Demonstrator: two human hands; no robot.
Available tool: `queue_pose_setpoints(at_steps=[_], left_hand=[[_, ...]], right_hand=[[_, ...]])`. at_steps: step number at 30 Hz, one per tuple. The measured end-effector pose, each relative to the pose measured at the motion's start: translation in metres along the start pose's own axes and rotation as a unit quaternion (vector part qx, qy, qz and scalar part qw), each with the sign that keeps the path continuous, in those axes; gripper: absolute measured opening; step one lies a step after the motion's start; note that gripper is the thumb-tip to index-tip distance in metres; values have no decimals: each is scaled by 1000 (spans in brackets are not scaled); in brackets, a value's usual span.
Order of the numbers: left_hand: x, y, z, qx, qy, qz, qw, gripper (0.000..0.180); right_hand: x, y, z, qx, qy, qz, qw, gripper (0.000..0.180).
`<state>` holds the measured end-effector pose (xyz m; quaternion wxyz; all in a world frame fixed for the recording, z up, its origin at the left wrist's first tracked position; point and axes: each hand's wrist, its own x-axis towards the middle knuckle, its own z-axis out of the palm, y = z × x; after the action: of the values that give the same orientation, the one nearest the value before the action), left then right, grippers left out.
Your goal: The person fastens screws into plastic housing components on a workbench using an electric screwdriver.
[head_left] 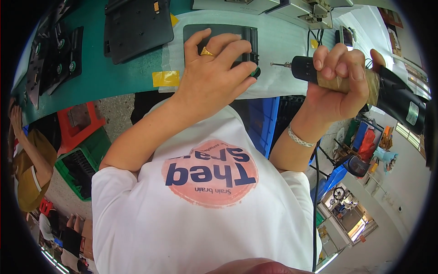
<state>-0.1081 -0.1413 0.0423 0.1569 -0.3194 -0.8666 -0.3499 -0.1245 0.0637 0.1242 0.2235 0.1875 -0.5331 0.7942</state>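
My left hand lies over a flat black plastic panel on the bench, its bent fingers gripping toward the panel's right edge. Close to those fingertips is a small round green and black part, partly covered. Wrapped around a black electric screwdriver with tan tape on its body, my right hand is closed above the bench's right side. The screwdriver lies nearly level, and its thin metal bit points left toward the panel, apart from it.
Another black panel rests left on the green mat, near yellow tape. More black parts with round green-ringed pieces lie far left. Metal equipment stands behind. Below are a blue crate and a red stool. Another person's arm shows left.
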Motion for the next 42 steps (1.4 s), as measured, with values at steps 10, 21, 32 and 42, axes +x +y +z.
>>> queue_pose_setpoints(at_steps=[10,21,32,42], left_hand=[[-2,2,9,-41,-40,47,997,31],[9,-5,3,-80,-71,-17,994,31],[6,-5,8,-58,-12,21,998,18],[0,-9,10,-4,-7,81,997,26]], right_hand=[[-8,-8,-20,7,23,4,1000,46],[-16,-4,-23,25,30,12,999,46],[-16,14,-7,18,30,10,999,45],[-16,22,-9,-4,-5,57,998,42]])
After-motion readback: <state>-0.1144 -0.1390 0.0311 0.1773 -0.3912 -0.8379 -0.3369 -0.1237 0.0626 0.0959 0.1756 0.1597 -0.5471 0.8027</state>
